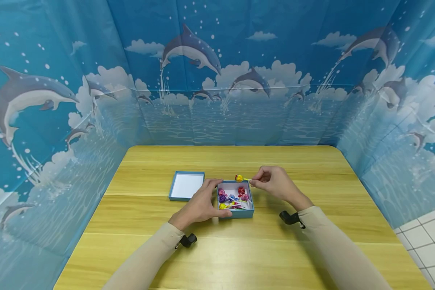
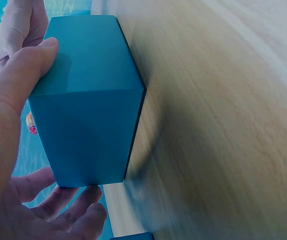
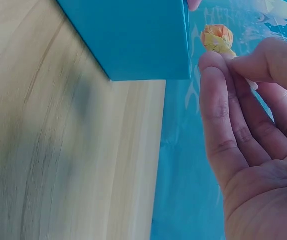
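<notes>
My right grip [image 1: 277,184] pinches the yellow lollipop [image 1: 239,177] by its stick, its long axis running leftward from me to the head near the far rim of the open box [image 1: 242,214], clasped by my left grip [image 1: 202,204].

In the right wrist view, the box [image 3: 136,39] is cut off above and the lollipop stick [image 3: 254,86] partly hidden by fingers [image 3: 216,100].

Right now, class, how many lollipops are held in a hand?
1: the lollipop pinched by the right hand, near the far edge of the box. The left hand grips the box; other lollipops lie inside, some possibly hidden.
</notes>
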The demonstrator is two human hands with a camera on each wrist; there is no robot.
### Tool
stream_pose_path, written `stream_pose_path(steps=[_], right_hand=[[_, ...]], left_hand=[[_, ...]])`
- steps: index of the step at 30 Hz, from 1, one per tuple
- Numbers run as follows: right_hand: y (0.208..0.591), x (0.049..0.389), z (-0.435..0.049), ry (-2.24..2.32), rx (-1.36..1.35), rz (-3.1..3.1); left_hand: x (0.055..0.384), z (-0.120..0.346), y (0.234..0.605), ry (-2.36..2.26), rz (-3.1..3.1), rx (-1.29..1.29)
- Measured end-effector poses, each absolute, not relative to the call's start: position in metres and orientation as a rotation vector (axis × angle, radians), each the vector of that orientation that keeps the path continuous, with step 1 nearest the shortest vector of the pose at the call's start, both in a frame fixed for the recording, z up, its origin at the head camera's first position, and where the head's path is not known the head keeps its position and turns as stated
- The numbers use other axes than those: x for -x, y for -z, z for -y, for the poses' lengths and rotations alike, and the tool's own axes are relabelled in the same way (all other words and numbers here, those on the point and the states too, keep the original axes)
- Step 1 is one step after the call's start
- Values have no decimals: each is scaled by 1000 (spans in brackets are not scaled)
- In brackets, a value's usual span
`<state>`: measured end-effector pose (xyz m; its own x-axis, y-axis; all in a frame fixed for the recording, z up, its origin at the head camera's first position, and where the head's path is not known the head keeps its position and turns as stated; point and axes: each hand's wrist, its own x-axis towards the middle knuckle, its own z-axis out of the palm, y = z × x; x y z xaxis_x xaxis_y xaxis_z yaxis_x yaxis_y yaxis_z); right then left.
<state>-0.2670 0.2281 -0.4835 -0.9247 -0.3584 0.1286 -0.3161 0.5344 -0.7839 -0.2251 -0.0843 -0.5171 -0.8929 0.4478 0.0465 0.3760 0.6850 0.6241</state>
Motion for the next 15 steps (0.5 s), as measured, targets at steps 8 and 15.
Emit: stream_pose_path(steps=[8, 15], right_hand=[[484, 269, -236, 1423, 539, -2690], [487, 272, -247, 1436, 463, -2719]], left_hand=[[225, 85, 518, -1001, -2775, -684], [225, 85, 519, -997, -2771, -678]])
